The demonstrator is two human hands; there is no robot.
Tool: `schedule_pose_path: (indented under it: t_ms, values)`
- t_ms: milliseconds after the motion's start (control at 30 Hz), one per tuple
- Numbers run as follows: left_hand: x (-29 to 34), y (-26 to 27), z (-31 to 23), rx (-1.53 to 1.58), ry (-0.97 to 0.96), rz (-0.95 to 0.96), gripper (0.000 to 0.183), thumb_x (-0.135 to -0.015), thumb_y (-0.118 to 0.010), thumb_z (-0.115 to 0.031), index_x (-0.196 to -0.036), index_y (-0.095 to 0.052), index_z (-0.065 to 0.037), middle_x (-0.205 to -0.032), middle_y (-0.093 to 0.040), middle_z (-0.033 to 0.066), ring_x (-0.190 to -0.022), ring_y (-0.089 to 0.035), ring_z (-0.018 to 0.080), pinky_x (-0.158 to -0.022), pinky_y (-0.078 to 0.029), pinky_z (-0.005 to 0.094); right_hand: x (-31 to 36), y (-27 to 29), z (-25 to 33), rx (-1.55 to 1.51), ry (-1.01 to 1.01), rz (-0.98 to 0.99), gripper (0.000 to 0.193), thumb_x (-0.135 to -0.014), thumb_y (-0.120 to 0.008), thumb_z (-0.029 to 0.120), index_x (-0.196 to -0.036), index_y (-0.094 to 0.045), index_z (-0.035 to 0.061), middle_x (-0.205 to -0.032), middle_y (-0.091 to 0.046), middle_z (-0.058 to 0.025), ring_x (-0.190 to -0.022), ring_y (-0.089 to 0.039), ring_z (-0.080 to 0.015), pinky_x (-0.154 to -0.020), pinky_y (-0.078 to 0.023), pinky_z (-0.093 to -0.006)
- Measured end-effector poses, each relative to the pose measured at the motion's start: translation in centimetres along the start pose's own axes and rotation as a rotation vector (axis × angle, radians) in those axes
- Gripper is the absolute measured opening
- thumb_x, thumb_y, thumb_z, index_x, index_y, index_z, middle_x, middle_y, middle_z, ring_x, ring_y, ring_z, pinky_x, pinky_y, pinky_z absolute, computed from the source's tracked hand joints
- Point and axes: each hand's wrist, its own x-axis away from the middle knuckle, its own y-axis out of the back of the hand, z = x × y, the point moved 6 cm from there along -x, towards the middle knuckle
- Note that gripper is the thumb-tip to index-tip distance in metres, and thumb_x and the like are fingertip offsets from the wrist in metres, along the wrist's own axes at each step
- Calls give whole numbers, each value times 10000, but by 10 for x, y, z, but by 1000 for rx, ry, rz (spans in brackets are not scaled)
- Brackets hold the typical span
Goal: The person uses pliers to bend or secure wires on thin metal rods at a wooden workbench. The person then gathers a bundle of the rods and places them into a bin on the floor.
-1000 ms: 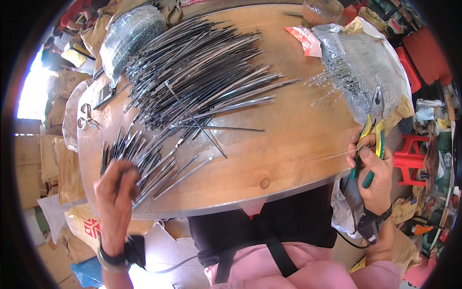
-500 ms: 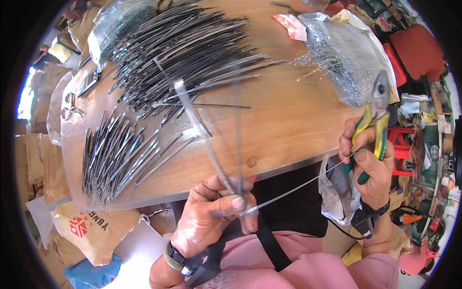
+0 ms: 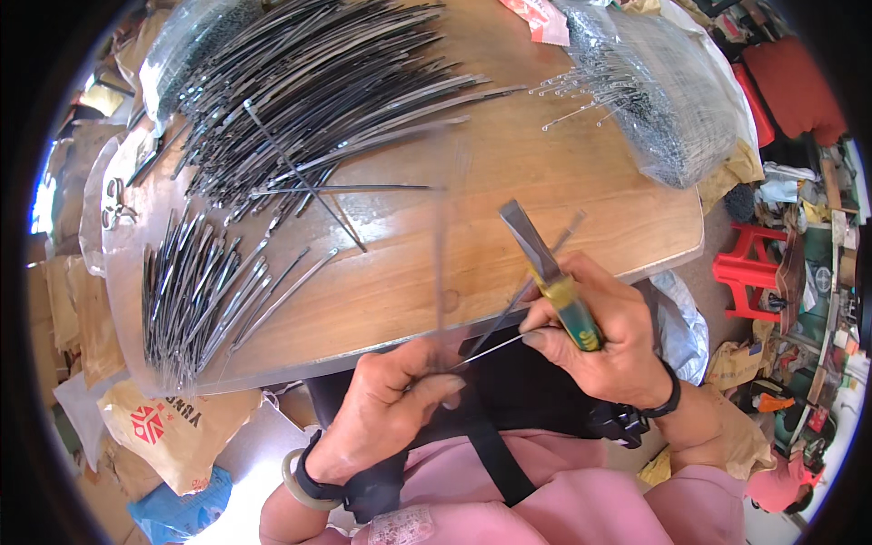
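My left hand (image 3: pixel 391 409) is closed in a pinch on one end of a thin metal strip (image 3: pixel 492 349) at the table's near edge. My right hand (image 3: pixel 613 336) is wrapped around pliers (image 3: pixel 565 304) with yellow and green handles, jaws pointing up and left. Its thumb and finger also pinch the strip's other end. A blurred long strip (image 3: pixel 440 254) stands up from my left hand. Another blurred dark strip (image 3: pixel 509 313) slants up behind the pliers; which hand holds it I cannot tell.
A large heap of dark strips (image 3: pixel 309 100) covers the table's far left, with a smaller bunch (image 3: pixel 195 300) nearer. Scissors (image 3: pixel 116 204) lie at the left edge. Plastic-wrapped looped wires (image 3: pixel 672 118) lie at the far right. A red stool (image 3: pixel 749 272) stands beyond the table.
My right hand has swung left and inward with the pliers, bringing it close to my left hand. The strip, bowed and long between the hands before, now spans a short gap.
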Motion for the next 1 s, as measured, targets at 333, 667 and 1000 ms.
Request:
schedule_pose_path:
  t_ms: [333, 667, 1000]
  values:
    - [-4, 5, 11, 119, 236, 81, 70, -918, -637, -2, -966, -614, 43, -705, -644, 64, -523, -481, 60, -472, -347, 208, -5, 2, -5, -99, -75, 102, 180, -761, -737, 14, -929, -672, 7, -986, -615, -107, -831, -636, -253, -757, -486, -318]
    - [7, 0, 12, 142, 314, 106, 92, -932, -599, 21, -1015, -609, 57, -723, -623, 51, -563, -537, 68, -516, -427, 224, -20, -10, 22, 504, 353, 203, 254, -611, -691, 76, -854, -651, 14, -1029, -580, -125, -918, -582, -280, -950, -339, -480]
    - [-5, 21, -18, 78, 195, 167, 271, -883, -627, 52, -1151, -669, 39, -965, -717, 73, -894, -645, 125, -787, -519, 273, -13, -17, 40, 495, 488, 98, 264, -521, -648, 65, -781, -647, 16, -1041, -595, -122, -810, -585, -268, -819, -360, -476]
